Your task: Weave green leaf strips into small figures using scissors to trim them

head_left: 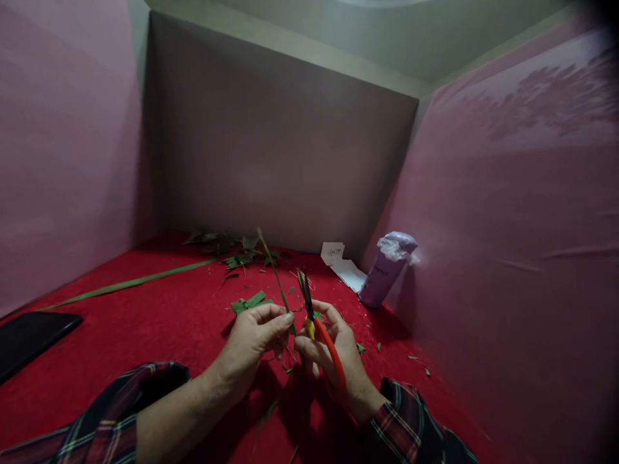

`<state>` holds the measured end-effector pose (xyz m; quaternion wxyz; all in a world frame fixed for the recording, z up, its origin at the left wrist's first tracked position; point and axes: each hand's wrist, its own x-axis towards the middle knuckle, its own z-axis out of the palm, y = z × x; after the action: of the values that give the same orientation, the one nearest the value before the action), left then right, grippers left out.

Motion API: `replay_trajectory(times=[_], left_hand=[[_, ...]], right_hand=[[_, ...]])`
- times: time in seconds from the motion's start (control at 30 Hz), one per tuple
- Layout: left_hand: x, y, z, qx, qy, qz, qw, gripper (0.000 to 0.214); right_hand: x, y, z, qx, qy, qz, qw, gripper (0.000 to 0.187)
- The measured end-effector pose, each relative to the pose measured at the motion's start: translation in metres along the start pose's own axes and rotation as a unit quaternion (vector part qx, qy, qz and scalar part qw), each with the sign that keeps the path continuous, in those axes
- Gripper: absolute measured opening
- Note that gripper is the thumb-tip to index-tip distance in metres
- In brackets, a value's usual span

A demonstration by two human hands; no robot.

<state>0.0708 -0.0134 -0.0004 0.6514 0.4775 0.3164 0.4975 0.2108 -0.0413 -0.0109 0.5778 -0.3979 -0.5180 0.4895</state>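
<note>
Between thumb and fingers, my left hand (261,328) pinches a long narrow green leaf strip (275,270) that points up and away. Close beside it, my right hand (338,354) is closed around a pair of scissors (333,354) with orange-red handles, a yellow part and dark blades pointing up. The blades stand just right of the strip; I cannot tell whether they touch it. A folded green leaf piece (250,303) lies on the red cloth behind my left hand. Thin green strands hang below both hands, partly in shadow.
Leafy sprigs (244,254) lie at the back, with a long green blade (140,281) stretching left. A black phone-like slab (33,338) is at the left edge. White papers (349,274) and a purple plastic-topped container (387,270) stand near the right wall. Leaf scraps dot the red cloth (159,328).
</note>
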Motion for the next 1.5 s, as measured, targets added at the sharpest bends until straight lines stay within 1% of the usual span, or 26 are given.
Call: replay_trajectory(times=[0.1,0.17,0.23,0.33,0.4,0.53,0.6,0.8,0.93,1.07,1.27,1.5], left_hand=[[0.001,0.002,-0.004,-0.020,0.002,-0.033,0.999,0.022],[0.002,0.004,-0.008,-0.022,0.005,-0.044,0.999,0.023],[0.003,0.006,-0.010,-0.021,0.008,-0.045,0.999,0.024],[0.004,0.008,-0.011,-0.024,0.012,-0.038,0.999,0.024],[0.005,0.008,-0.011,-0.019,0.011,-0.030,0.999,0.023],[0.005,0.003,-0.013,0.001,0.009,-0.009,1.000,0.023],[0.005,0.000,-0.014,0.007,0.012,-0.009,1.000,0.023],[0.006,-0.002,-0.016,0.020,0.025,-0.008,0.999,0.024],[0.008,-0.003,-0.018,0.028,0.031,0.002,0.999,0.023],[0.008,-0.003,-0.019,0.034,0.034,0.009,0.999,0.023],[0.007,-0.001,-0.017,0.037,0.037,0.017,0.998,0.024],[0.008,-0.003,-0.017,0.037,0.042,0.014,0.998,0.026]], right_hand=[[0.000,0.000,-0.003,-0.039,-0.004,-0.028,0.999,0.036],[0.000,0.001,-0.006,-0.089,-0.010,-0.040,0.995,0.031],[0.000,0.002,-0.009,-0.131,-0.023,-0.047,0.990,0.031],[-0.002,0.003,-0.010,-0.166,-0.033,-0.056,0.984,0.028],[-0.003,0.001,-0.009,-0.200,-0.020,-0.067,0.977,0.029],[-0.005,-0.003,-0.006,-0.294,0.006,-0.107,0.950,0.034],[-0.005,-0.003,-0.006,-0.318,0.012,-0.123,0.940,0.035],[-0.005,0.001,-0.007,-0.317,0.024,-0.147,0.937,0.031],[-0.004,-0.001,-0.007,-0.312,0.034,-0.145,0.938,0.031],[-0.004,-0.002,-0.007,-0.311,0.031,-0.143,0.939,0.030],[-0.003,0.000,-0.008,-0.306,0.037,-0.154,0.939,0.029],[-0.002,0.003,-0.008,-0.312,0.033,-0.156,0.937,0.029]])
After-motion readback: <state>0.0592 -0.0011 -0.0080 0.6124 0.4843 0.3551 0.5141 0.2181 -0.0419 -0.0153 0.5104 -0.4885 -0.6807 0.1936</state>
